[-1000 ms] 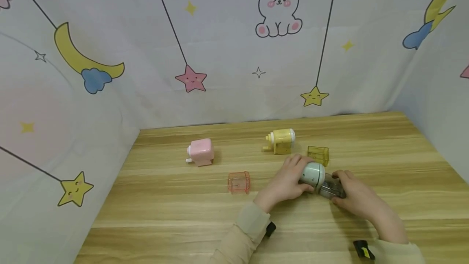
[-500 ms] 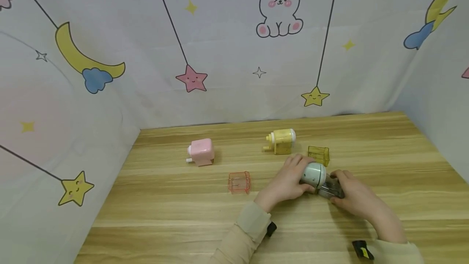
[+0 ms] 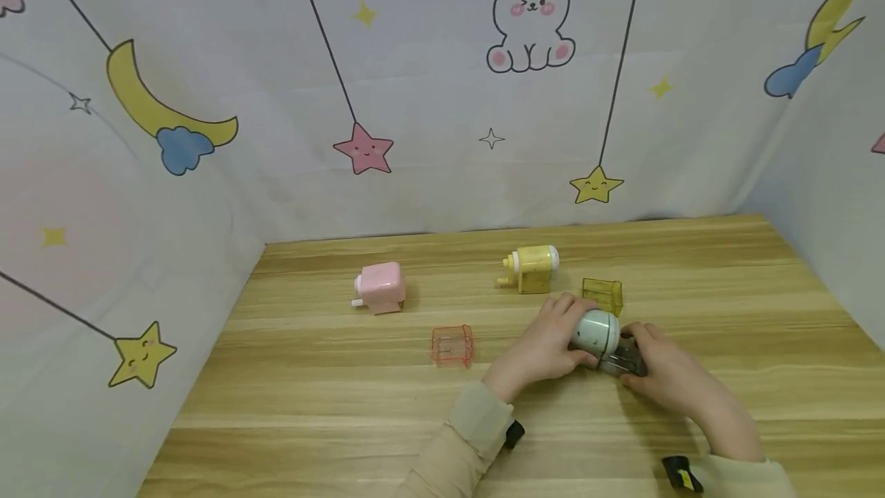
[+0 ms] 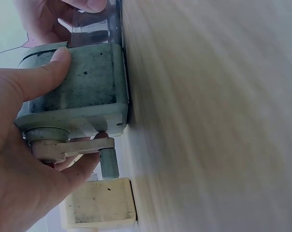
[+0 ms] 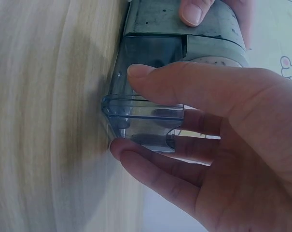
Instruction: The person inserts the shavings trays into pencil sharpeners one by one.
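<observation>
My left hand (image 3: 542,344) grips a mint-green crank pencil sharpener (image 3: 596,330) on the table, with its thumb across the body in the left wrist view. The white crank handle (image 4: 83,147) points back toward my left palm. From the sharpener's other end sticks out a smoky clear shavings drawer (image 5: 146,116), partly inside the body. My right hand (image 3: 674,371) pinches that drawer, thumb on one side and fingers round its outer end.
A yellow sharpener (image 3: 535,269) stands behind my hands, and a clear yellow drawer (image 3: 603,296) lies just beyond the green sharpener. Further left are a pink sharpener (image 3: 382,287) and a clear red drawer (image 3: 452,346). A patterned cloth (image 3: 429,83) hangs behind the table.
My right hand has shifted slightly left with the smoky drawer, and less of the drawer shows outside the green sharpener. My left hand keeps its grip.
</observation>
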### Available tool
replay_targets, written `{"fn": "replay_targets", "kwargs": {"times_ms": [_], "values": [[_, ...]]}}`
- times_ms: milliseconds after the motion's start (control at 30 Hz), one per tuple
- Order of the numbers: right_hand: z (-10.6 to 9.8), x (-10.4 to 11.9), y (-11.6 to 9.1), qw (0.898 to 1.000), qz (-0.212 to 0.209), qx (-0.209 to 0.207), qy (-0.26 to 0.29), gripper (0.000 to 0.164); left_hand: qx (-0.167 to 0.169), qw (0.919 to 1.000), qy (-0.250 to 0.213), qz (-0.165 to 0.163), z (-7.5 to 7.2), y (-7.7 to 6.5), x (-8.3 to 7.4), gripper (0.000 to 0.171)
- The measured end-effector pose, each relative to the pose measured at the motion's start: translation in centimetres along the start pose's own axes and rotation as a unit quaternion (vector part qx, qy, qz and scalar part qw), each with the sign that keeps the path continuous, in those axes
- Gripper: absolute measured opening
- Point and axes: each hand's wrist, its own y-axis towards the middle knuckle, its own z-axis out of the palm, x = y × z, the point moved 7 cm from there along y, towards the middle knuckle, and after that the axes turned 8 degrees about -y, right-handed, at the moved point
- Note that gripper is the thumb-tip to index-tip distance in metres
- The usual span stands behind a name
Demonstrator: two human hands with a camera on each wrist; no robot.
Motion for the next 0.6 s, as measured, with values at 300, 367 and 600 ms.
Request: {"fn": "replay_targets", "kwargs": {"times_ms": [300,367,600], "values": [[0.11,-0.09,-0.04,1.0,-0.005,-0.002,0.006,0.058,-0.001,1.0,-0.001,0.001,0.06,0.14,-0.09,0.068],[0.1,-0.09,-0.02,1.0,-0.006,-0.002,0.007,0.058,0.0,1.0,0.0,0.002,0.07,0.15,-0.05,0.068],[0.11,-0.05,0.07,1.0,-0.006,-0.003,0.006,0.058,0.007,1.0,0.0,0.004,0.11,0.16,-0.09,0.067]]}}
